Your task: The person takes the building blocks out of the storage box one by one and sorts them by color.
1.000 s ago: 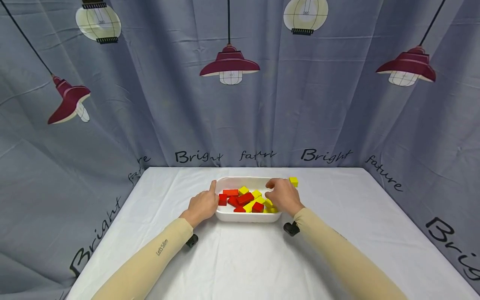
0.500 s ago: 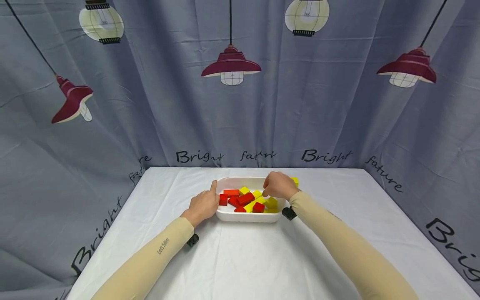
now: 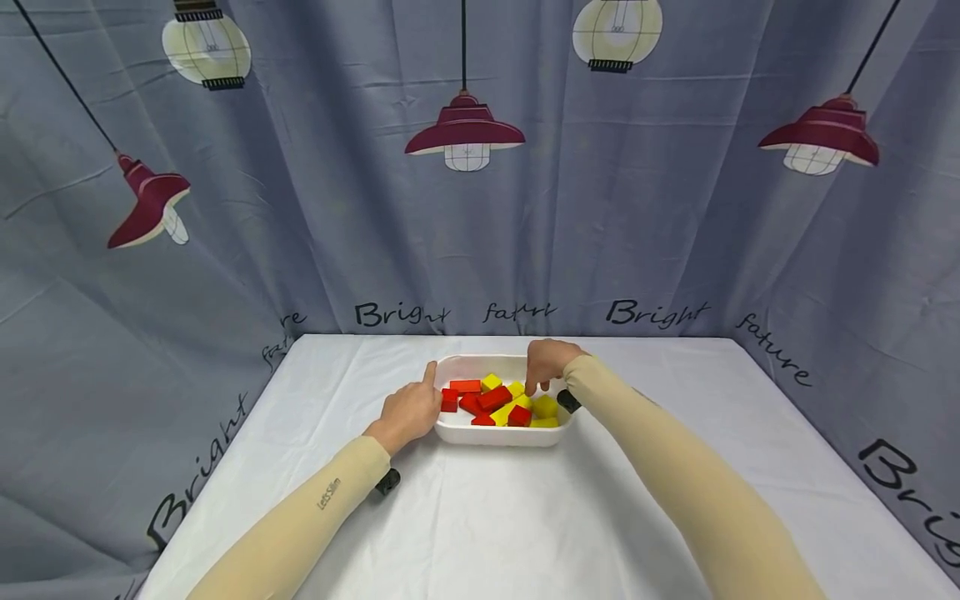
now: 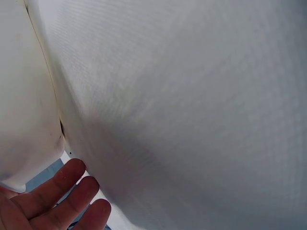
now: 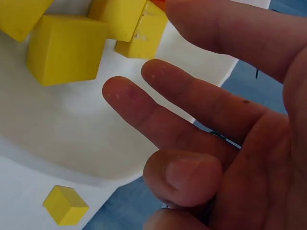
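Observation:
A white plastic tray [image 3: 487, 437] holds several red blocks [image 3: 494, 398] and several yellow blocks [image 3: 546, 407]. My left hand [image 3: 403, 410] rests at the tray's left end, index finger straight along the rim. Three loosely extended fingers [image 4: 67, 191] show beside the tray wall in the left wrist view, and its thumb is hidden. My right hand [image 3: 547, 363] reaches over the right part of the tray with fingers pointing down. Between the right thumb and fingers [image 5: 139, 108] I see nothing held. A yellow cube [image 5: 67, 52] lies just beside those fingertips.
A separate yellow cube [image 5: 66, 205] lies on the table outside the tray's right end; the right arm hides it in the head view. White cloth [image 3: 465, 525] covers the table. A grey-blue curtain [image 3: 480, 242] with printed lamps hangs behind.
My right hand has moved slightly left and turned more downward over the tray, and its arm now covers the outside yellow cube. The left hand stays at the tray's left end.

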### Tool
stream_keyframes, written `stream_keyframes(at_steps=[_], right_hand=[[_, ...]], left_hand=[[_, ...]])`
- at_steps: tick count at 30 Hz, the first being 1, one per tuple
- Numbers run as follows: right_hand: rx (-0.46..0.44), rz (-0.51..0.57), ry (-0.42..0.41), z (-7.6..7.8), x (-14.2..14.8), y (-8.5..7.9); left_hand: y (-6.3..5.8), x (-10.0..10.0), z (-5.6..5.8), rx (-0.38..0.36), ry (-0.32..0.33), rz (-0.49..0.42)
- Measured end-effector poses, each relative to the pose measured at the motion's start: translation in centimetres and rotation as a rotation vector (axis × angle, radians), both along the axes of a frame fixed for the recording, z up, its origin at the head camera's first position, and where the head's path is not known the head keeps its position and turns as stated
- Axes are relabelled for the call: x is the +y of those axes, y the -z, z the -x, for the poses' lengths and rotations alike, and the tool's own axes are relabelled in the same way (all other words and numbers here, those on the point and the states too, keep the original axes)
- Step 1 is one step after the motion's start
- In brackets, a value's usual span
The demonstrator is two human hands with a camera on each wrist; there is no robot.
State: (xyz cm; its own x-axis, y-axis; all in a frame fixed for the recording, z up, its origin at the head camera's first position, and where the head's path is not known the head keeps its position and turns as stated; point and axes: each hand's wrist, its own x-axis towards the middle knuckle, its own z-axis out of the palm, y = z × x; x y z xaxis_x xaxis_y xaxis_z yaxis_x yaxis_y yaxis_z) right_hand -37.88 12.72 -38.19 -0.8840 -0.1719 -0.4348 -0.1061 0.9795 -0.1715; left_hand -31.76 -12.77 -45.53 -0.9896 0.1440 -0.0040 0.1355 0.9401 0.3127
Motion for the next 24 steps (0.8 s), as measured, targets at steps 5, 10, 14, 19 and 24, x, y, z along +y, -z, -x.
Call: stream_keyframes(at_steps=[5, 10, 14, 19, 24], right_hand=[[-0.02, -0.019, 0.004, 0.2, -0.2, 0.4], [-0.007, -0.047, -0.013, 0.0, -0.1, 1.1], [0.004, -0.067, -0.022, 0.0, 0.0, 1.3], [-0.014, -0.076, -0.03, 0.1, -0.1, 1.6], [-0.02, -0.087, -0.026, 0.1, 0.0, 2.0]], left_hand=[[0.0, 0.1, 0.0, 0.011, 0.004, 0.004], [0.0, 0.1, -0.1, 0.001, -0.002, 0.006], [0.1, 0.1, -0.1, 0.01, -0.001, 0.01], [0.1, 0.1, -0.1, 0.005, -0.005, 0.006], [0.1, 0.1, -0.1, 0.008, -0.008, -0.003]])
